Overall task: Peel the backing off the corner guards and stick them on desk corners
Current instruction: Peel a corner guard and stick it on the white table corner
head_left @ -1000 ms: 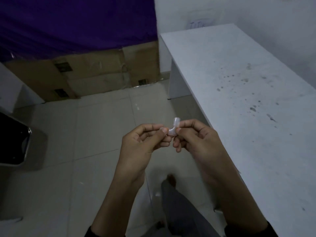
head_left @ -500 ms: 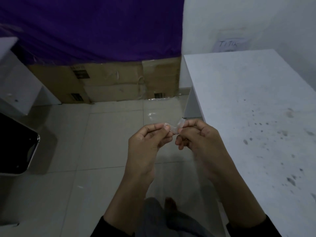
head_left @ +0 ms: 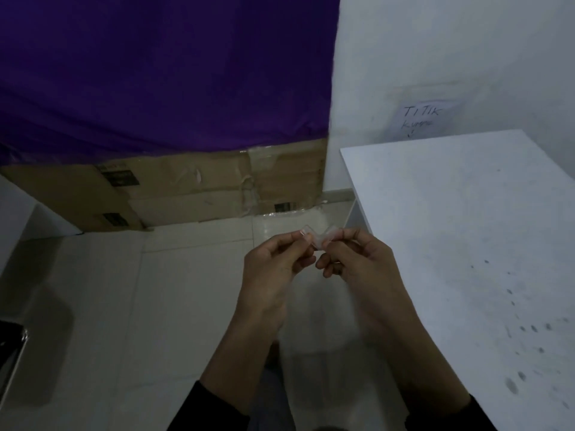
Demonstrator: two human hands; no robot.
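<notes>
A small clear plastic corner guard (head_left: pixel 320 239), bent into a V, is pinched between the fingertips of both hands. My left hand (head_left: pixel 273 262) holds its left wing and my right hand (head_left: pixel 357 259) holds its right wing, in the air over the tiled floor. The white desk (head_left: pixel 466 244) stands to the right, its near-left corner (head_left: pixel 342 149) beyond and above the hands. Whether any backing is on the guard I cannot tell.
Flattened cardboard (head_left: pixel 186 191) leans against a purple cloth (head_left: pixel 155 73) at the back. A paper note (head_left: pixel 420 119) is stuck on the white wall behind the desk. The desk top has dark stains at the right. A dark object (head_left: pixel 9 346) sits at the left edge.
The view has tilted up and shifted, so the desk's far corner and the wall note now show. The guard has gone from an upright piece to a spread V between the fingertips.
</notes>
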